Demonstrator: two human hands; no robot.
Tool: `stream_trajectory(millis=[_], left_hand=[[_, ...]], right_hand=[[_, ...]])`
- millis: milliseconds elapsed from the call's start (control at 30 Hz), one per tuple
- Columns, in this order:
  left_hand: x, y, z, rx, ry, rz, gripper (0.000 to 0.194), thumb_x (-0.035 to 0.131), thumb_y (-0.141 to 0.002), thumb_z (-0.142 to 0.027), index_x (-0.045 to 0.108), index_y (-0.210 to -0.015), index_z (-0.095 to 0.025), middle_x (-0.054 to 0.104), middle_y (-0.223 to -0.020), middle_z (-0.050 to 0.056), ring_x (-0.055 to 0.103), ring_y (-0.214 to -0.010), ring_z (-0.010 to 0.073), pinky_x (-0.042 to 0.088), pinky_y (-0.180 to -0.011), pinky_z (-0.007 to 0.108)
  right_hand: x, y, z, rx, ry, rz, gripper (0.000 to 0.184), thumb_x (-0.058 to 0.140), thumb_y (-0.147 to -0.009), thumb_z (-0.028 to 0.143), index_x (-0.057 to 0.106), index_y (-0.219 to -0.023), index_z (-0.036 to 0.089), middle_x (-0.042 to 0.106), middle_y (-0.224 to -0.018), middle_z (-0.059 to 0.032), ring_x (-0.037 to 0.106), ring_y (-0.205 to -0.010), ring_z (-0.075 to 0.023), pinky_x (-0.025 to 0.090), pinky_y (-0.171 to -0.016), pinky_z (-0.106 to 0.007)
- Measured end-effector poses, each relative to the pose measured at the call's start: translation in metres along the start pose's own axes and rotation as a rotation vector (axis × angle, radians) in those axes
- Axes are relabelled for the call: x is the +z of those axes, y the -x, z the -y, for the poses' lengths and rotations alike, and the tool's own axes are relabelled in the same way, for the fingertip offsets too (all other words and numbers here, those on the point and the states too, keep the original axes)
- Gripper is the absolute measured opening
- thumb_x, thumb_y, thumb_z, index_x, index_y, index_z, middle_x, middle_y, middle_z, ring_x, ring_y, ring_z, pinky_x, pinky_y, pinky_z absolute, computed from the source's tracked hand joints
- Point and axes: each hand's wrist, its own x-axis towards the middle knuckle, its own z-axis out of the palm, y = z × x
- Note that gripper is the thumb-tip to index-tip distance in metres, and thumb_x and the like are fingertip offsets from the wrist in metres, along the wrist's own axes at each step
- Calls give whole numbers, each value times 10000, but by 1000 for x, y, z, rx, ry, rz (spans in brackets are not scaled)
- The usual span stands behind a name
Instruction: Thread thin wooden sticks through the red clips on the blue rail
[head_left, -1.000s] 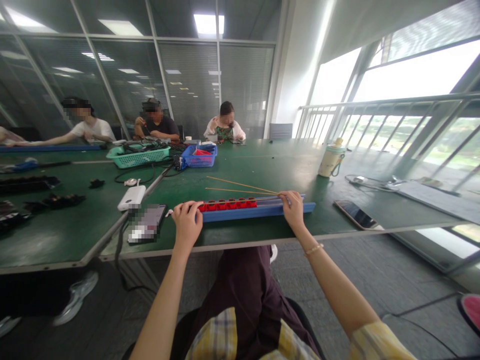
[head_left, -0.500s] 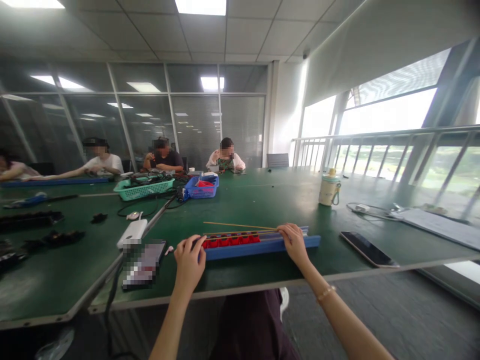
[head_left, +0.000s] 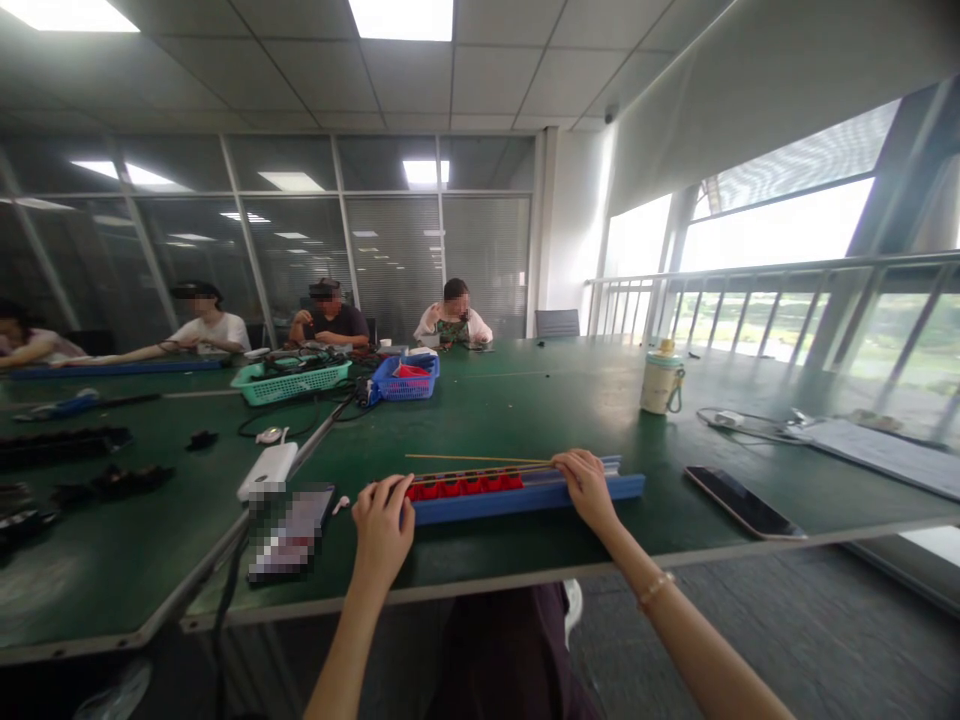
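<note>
A long blue channel (head_left: 525,506) lies across the table in front of me, with a row of red pieces (head_left: 466,485) in its left and middle part. My left hand (head_left: 384,512) is closed over the channel's left end, its fingertips partly hidden. My right hand (head_left: 585,482) lies over the channel's right part, fingers bent and pressed together at the ends of thin yellowish strips. One strip (head_left: 472,459) sticks out leftward just beyond the channel; another runs along the top of the red pieces.
Left of my hands lie a phone (head_left: 296,530), an earbud (head_left: 341,504) and a white power bank (head_left: 268,470). To the right are another phone (head_left: 742,502) and a bottle (head_left: 661,378). Green (head_left: 292,382) and blue (head_left: 405,380) baskets stand farther back; several people sit beyond.
The free left end of the outer strip has dropped slightly closer to the channel. Both hands keep their places on the channel; the view has tilted a little.
</note>
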Motion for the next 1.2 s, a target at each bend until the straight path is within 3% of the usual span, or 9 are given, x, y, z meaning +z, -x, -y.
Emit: stream_trajectory(millis=[1200], left_hand=[[6, 3, 1, 5, -13, 23, 371, 466, -934, -228, 642, -1260, -241, 653, -1282, 58, 479, -1113, 285, 399, -979, 457]], right_hand=[[1, 3, -2, 21, 26, 13, 269, 428, -995, 323, 675, -933, 236, 696, -926, -56, 574, -965, -233, 372, -908, -394]])
